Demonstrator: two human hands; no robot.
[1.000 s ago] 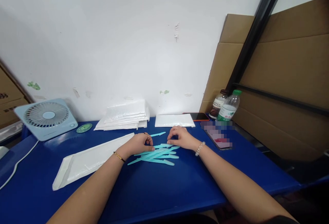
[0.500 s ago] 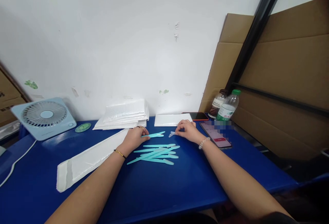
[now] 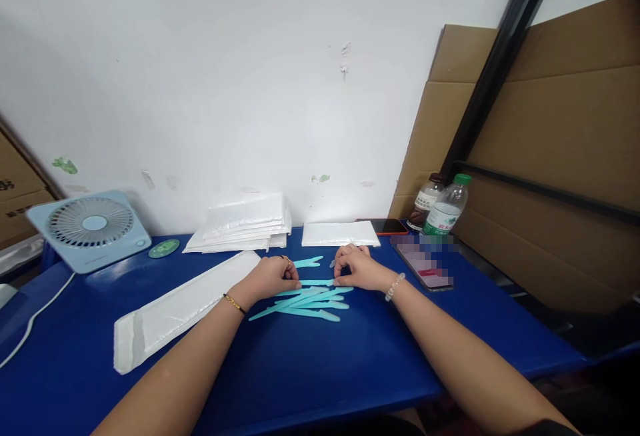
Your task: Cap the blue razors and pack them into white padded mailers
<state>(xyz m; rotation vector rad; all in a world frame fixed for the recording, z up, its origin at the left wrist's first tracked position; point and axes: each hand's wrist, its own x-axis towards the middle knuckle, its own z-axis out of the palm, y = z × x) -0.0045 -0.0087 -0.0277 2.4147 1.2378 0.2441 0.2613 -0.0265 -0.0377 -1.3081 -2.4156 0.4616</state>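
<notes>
My left hand [image 3: 271,277] and my right hand [image 3: 361,269] pinch opposite ends of one turquoise eyebrow razor [image 3: 317,283], at the far edge of a loose pile. The pile of eyebrow razors [image 3: 320,314] lies crossed on the blue table just below my fingers. Beyond my left fingertips, other turquoise razors [image 3: 309,263] poke out, partly covered by the hand. A small clear piece, probably a blade cap [image 3: 333,264], shows beside my right fingers, mostly hidden by them.
A long white padded mailer [image 3: 185,309] lies left of the razors. Stacked mailers [image 3: 245,223] and a single white packet [image 3: 340,234] line the wall. A blue fan [image 3: 90,229] stands left; a phone [image 3: 425,266] and two bottles, one green-capped [image 3: 445,213], are right.
Both hands have come nearer to me, onto the closest razor of the pile. My left hand has left the razors behind, and my right has let go of the small clear piece.
</notes>
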